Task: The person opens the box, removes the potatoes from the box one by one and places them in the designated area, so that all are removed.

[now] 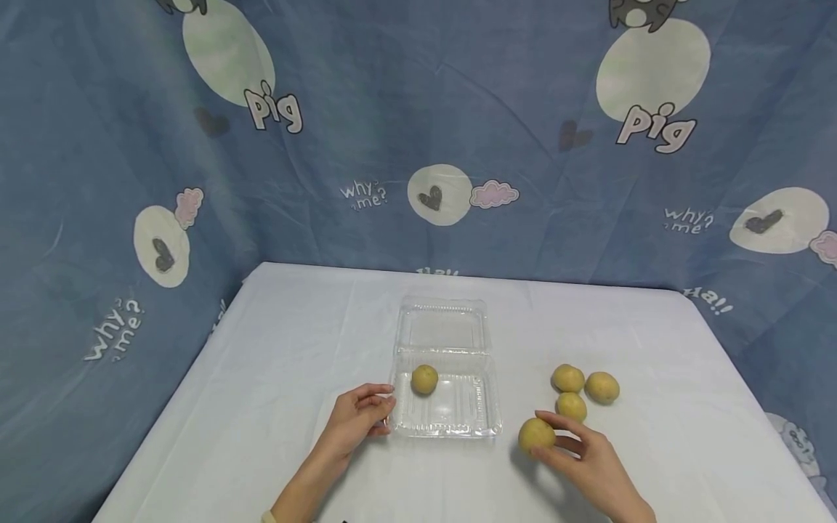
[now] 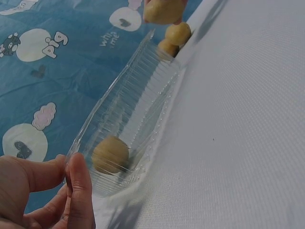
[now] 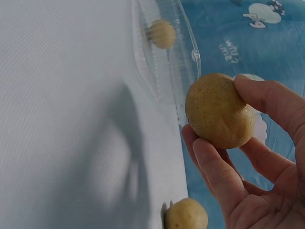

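Round fruit [image 1: 536, 436], one, yellow-brown, lightly speckled: held off the white table [image 1: 229, 443], to the right of the clear container and apart from it, its shadow falling on the cloth beneath.

Right hand [image 1: 587, 459], one: grip closed about the round fruit, thumb on one side and fingertips on the other.

Left hand [image 1: 356, 420], one: grip narrow, thumb and forefinger pinching the left rim of the container; the remaining fingers bend loosely below.

Clear container [image 1: 458, 410], one, plastic, ribbed walls, set on the table between the two hands; base toward the person.

Loose fruits, three, of like colour and shape, close together on the table to the right of the container: front fruit [image 1: 572, 407] just beyond the right hand; right-hand fruit [image 1: 602, 388] behind it and to the side; rear fruit [image 1: 567, 378] farthest of the group.

Boxed fruit [image 1: 425, 379], one, of the same kind: inside the base, toward its far left part.

Hinged lid [image 1: 443, 325], one, clear: thrown back, lying beyond the base.

Blue cloth backdrop [image 1: 392, 109], hung behind the table and along its sides: printed with pale ovals, dark hearts, pink clouds and lettering reading "pig" and "why me?"
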Demonstrator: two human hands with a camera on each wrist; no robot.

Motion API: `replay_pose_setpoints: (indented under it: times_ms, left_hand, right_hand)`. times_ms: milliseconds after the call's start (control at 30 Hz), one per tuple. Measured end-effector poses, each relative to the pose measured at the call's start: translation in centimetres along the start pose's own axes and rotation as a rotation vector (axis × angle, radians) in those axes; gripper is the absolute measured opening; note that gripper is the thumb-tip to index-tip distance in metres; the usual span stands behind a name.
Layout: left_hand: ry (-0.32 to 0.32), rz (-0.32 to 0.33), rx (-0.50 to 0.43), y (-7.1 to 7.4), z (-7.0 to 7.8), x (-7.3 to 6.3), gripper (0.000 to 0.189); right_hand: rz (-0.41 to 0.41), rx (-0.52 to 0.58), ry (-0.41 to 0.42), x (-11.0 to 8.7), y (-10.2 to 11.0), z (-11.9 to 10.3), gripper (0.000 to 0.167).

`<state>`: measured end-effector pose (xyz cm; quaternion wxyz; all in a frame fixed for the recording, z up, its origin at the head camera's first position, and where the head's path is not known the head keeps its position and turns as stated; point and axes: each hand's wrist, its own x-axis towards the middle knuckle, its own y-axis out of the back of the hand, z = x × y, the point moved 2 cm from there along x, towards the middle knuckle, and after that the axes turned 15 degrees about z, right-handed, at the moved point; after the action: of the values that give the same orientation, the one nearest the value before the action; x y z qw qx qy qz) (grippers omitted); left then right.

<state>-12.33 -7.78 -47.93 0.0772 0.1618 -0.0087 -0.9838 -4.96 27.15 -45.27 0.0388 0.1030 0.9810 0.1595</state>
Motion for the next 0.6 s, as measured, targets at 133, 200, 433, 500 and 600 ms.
replay_pose_setpoints:
  times_ms: [133,200,433,500,600]
  left_hand:
    - [0.001,0.000,-0.006,0.0,0.0,0.0,0.037]
    - [0.001,0.001,-0.007,0.0,0.0,0.0,0.036]
    - [0.002,0.001,-0.011,0.0,0.0,0.0,0.036]
    - [0.000,0.000,-0.011,0.0,0.0,0.0,0.036]
    - [-0.005,-0.004,-0.010,0.0,0.0,0.0,0.037]
  right_hand:
    - [0.012,-0.018,-0.021,0.0,0.2,0.2,0.053]
    - [0.014,-0.028,-0.030,0.0,0.3,0.3,0.053]
    - [0.029,-0.057,-0.048,-0.1,0.8,0.6,0.055]
    - [0.036,-0.065,-0.051,0.0,0.9,0.7,0.055]
    - [0.042,-0.072,-0.056,0.0,1.1,0.7,0.055]
